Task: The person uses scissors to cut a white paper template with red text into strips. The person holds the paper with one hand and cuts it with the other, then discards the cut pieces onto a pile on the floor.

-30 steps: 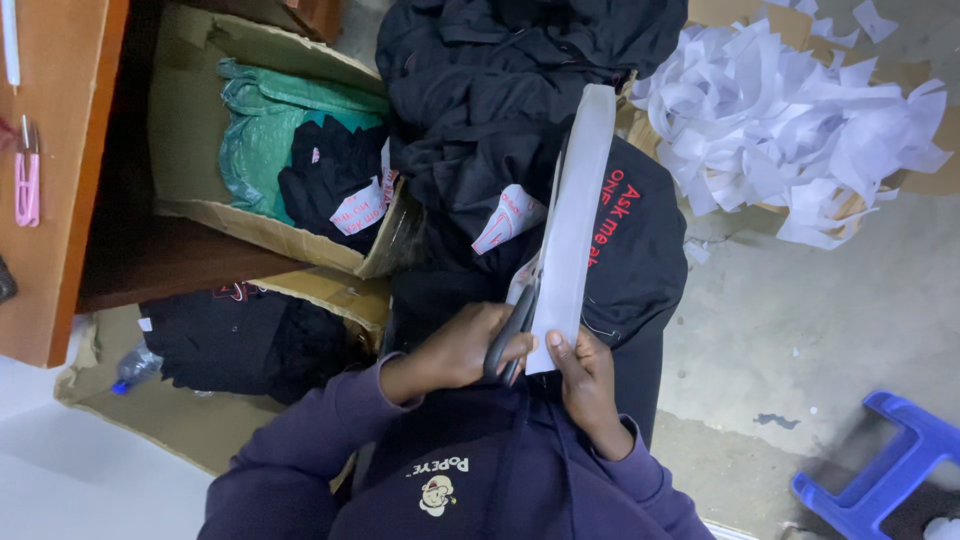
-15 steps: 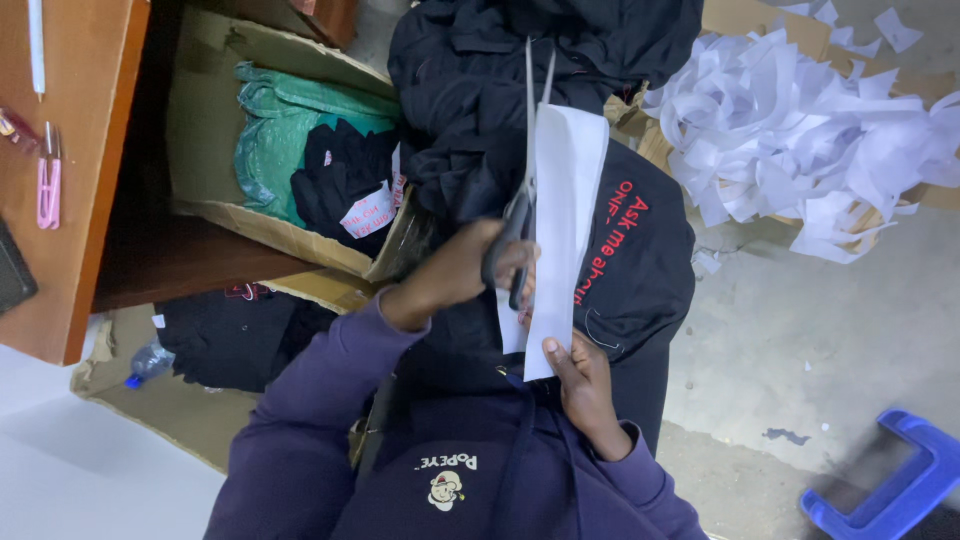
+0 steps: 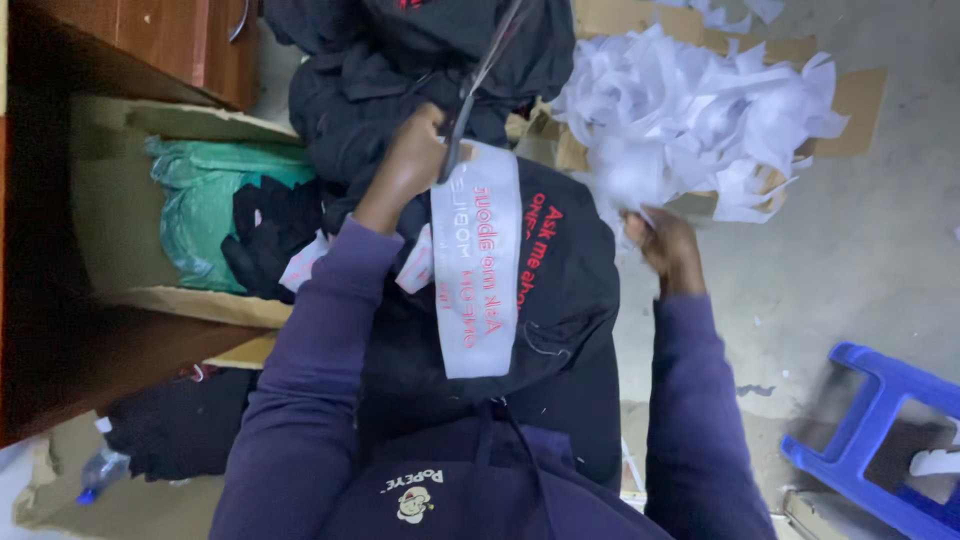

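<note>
Grey-handled scissors (image 3: 478, 85) raised; white printed strip (image 3: 477, 270) flat on black garment (image 3: 560, 280).

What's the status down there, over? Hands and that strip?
Left hand shut on scissors, blades raised. Right hand at the white scrap pile; grip unclear. Printed strip lies on the black garment. Nothing blocking.

Floor (image 3: 880, 250) free on right; paper scrap pile (image 3: 700, 110) & blue stool (image 3: 880, 440) block rest.
</note>
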